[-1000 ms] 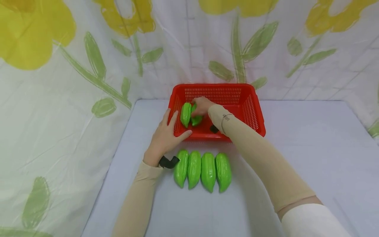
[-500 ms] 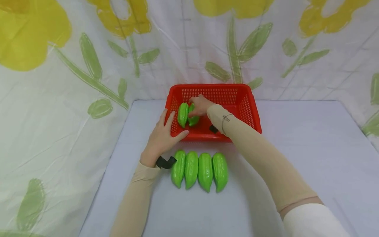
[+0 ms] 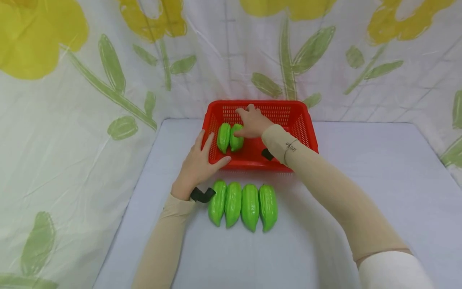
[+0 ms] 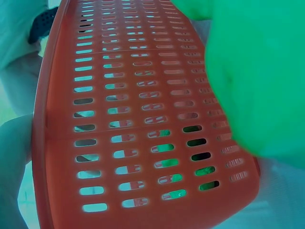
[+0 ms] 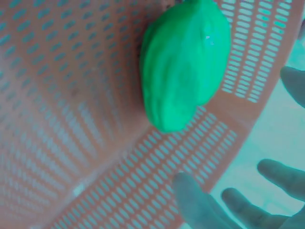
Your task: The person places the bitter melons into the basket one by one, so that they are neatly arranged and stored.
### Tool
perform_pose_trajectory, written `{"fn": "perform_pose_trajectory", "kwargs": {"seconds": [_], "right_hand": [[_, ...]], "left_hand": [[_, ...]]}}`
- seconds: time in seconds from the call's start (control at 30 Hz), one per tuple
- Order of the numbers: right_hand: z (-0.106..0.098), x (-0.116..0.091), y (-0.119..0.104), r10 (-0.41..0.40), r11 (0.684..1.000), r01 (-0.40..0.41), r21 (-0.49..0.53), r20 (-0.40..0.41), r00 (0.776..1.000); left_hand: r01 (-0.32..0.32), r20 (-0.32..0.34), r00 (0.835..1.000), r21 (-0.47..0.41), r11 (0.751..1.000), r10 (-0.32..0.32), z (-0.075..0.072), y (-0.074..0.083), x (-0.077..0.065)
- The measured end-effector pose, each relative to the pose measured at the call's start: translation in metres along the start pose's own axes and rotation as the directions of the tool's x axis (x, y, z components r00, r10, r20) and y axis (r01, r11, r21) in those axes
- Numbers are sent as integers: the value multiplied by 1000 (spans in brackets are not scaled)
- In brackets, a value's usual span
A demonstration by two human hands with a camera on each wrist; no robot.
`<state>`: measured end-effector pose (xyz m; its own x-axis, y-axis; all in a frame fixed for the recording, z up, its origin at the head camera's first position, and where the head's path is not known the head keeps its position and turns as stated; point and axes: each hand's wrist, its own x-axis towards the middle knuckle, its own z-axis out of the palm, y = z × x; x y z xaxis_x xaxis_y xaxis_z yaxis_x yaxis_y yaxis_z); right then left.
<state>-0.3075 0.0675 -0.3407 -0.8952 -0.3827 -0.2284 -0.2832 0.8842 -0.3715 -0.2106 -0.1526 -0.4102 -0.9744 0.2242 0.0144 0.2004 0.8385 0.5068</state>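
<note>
Two glossy green, ridged fruits with pointed tips, like bitter melons, lie side by side at the left end of a red plastic basket point(image 3: 249, 165): a left melon point(image 3: 223, 138) and a right melon point(image 3: 237, 143). Above the right melon hovers my right hand point(image 3: 254, 123), fingers spread, thumb overlapping the melon in the head view. The right wrist view has the melons point(image 5: 176, 71) apart from those fingers. My left hand point(image 3: 196, 166) rests at the basket's left front corner, fingers along the left rim and thumb by the front rim.
A row of several more green melons point(image 3: 250, 206) lies on the white table point(image 3: 361, 180), just in front of the basket. The leftmost is beside the black strap point(image 3: 203, 195) on my left wrist. A flower-printed curtain point(image 3: 223, 60) hangs behind the basket and along the left.
My right hand has let go of the right melon in the basket and lifted up and to the right, its fingers spreading. My left hand stays at the basket's corner.
</note>
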Motion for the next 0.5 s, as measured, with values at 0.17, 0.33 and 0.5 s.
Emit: {"fn": "perform_pose_trajectory", "kwargs": {"seconds": [0.17, 0.33, 0.5], "right_hand": [[-5, -20, -6, 15, 997, -20, -73, -59, 998], [-6, -37, -11, -1, 991, -17, -136, -132, 991], [-2, -51, -14, -25, 985, -6, -174, -176, 984]], "left_hand": [[-1, 2, 1000, 0, 1000, 1, -1, 0, 1], [-4, -7, 1000, -2, 1000, 4, -1, 0, 1], [-6, -7, 1000, 2, 1000, 6, -1, 0, 0]]}}
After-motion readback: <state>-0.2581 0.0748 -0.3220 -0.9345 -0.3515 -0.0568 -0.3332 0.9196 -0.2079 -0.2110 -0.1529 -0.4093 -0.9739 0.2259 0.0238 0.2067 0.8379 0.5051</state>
